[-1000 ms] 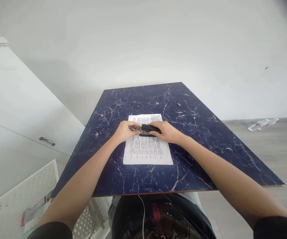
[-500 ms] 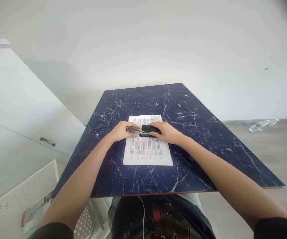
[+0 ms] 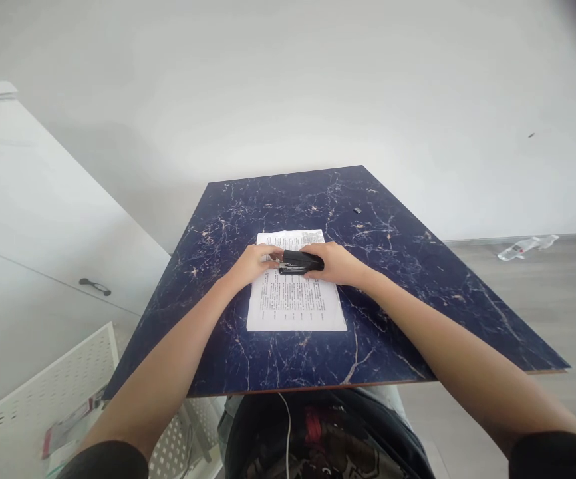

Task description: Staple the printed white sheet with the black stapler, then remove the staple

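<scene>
As right hand holds stapler, table edges well apart

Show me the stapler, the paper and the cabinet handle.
Stapler (image 3: 298, 258): head view, on its black top.
Paper (image 3: 296, 305): head view, on its printed near half.
Cabinet handle (image 3: 95, 287): head view, middle of its dark bar.

white cabinet with dark handle, left side of frame. white perforated basket, lower left. clear plastic item on grey floor, far right. pale wall across top. white cable, bottom centre.
</scene>
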The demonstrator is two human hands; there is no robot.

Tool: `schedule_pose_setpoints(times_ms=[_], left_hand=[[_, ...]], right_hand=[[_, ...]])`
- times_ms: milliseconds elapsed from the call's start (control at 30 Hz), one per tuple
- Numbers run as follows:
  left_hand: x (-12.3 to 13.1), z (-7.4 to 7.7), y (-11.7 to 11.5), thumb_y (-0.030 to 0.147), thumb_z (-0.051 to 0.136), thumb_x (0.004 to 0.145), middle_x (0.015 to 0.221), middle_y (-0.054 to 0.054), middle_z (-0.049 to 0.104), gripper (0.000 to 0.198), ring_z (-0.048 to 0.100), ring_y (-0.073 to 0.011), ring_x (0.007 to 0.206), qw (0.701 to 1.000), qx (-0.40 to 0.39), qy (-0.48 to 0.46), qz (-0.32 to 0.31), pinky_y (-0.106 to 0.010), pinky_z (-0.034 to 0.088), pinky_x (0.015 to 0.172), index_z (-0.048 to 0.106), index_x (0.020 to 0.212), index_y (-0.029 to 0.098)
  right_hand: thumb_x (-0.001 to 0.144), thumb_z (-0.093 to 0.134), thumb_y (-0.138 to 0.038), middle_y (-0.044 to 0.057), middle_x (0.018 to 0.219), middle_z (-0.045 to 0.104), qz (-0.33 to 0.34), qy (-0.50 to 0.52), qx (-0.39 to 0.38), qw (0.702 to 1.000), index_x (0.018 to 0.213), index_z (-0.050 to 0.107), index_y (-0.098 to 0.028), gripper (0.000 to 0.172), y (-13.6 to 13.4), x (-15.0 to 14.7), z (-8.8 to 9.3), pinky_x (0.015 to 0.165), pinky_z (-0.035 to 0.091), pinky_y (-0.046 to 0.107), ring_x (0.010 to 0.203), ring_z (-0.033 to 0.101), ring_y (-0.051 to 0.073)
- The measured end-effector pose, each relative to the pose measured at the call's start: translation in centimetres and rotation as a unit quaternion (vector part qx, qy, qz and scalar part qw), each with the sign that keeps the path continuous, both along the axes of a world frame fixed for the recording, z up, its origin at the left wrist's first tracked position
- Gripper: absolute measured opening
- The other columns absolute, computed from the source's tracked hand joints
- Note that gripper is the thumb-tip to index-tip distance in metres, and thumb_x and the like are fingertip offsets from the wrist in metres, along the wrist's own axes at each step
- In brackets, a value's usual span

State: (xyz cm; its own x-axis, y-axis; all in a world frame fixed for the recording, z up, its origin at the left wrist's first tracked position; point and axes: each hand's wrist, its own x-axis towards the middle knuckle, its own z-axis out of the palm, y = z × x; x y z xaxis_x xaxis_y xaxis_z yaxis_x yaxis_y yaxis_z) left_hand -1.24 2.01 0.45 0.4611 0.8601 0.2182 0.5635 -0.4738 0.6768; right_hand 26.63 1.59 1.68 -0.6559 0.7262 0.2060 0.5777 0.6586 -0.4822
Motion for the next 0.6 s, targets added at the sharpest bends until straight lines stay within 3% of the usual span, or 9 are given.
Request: schedule_pose_setpoints(times_ms=[200, 333, 433, 500, 600], left_hand=[[2.0, 0.5, -0.4, 0.013, 0.076, 0.083, 0.113, -0.001, 0.077, 0.029, 0.068, -0.0230, 0.097, 0.990, 0.118, 0.056, 0.046, -0.046, 0.040, 0.104, 0.074, 0.108, 0.028], [2.5, 0.9, -0.8, 0.010, 0.074, 0.083, 0.111, -0.002, 0.076, 0.028, 0.067, -0.0232, 0.096, 0.989, 0.126, 0.065, 0.046, -0.043, 0.039, 0.100, 0.073, 0.107, 0.026], [2.1, 0.7, -0.5, 0.017, 0.079, 0.082, 0.116, -0.005, 0.075, 0.027, 0.064, -0.0278, 0.107, 0.987, 0.125, 0.071, 0.067, -0.044, 0.040, 0.099, 0.072, 0.107, 0.026], [1.4, 0.3, -0.1, 0.027, 0.078, 0.085, 0.122, -0.006, 0.073, 0.024, 0.060, -0.0309, 0.116, 0.983, 0.132, 0.072, 0.105, -0.046, 0.041, 0.102, 0.072, 0.108, 0.025], [0.2, -0.6, 0.3, 0.039, 0.073, 0.089, 0.134, -0.012, 0.068, 0.034, 0.054, -0.0368, 0.125, 0.969, 0.131, 0.094, 0.190, -0.052, 0.039, 0.105, 0.070, 0.120, 0.024]], right_hand=[[0.078, 0.077, -0.025, 0.003, 0.099, 0.076, 0.008, 0.010, -0.009, 1.000, 0.109, 0.071, -0.025, 0.031, 0.0, 0.0, 0.2, 0.077, 0.047, 0.033, 0.087, 0.069, 0.022], [0.077, 0.079, -0.026, 0.002, 0.093, 0.076, 0.001, -0.004, -0.002, 1.000, 0.104, 0.071, -0.024, 0.028, 0.1, -0.1, 0.4, 0.075, 0.047, 0.033, 0.084, 0.069, 0.022], [0.078, 0.081, -0.030, 0.003, 0.103, 0.077, 0.000, 0.001, 0.000, 1.000, 0.112, 0.070, -0.025, 0.037, -0.3, -0.5, 0.5, 0.079, 0.049, 0.034, 0.092, 0.070, 0.024], [0.081, 0.080, -0.035, 0.005, 0.107, 0.077, -0.015, 0.001, 0.004, 1.000, 0.117, 0.069, -0.025, 0.039, -0.6, -1.0, 0.5, 0.079, 0.050, 0.035, 0.094, 0.070, 0.025], [0.086, 0.074, -0.037, 0.006, 0.098, 0.077, -0.056, -0.028, 0.015, 0.998, 0.109, 0.070, -0.024, 0.026, -1.0, -1.5, 0.8, 0.072, 0.050, 0.035, 0.084, 0.070, 0.024]])
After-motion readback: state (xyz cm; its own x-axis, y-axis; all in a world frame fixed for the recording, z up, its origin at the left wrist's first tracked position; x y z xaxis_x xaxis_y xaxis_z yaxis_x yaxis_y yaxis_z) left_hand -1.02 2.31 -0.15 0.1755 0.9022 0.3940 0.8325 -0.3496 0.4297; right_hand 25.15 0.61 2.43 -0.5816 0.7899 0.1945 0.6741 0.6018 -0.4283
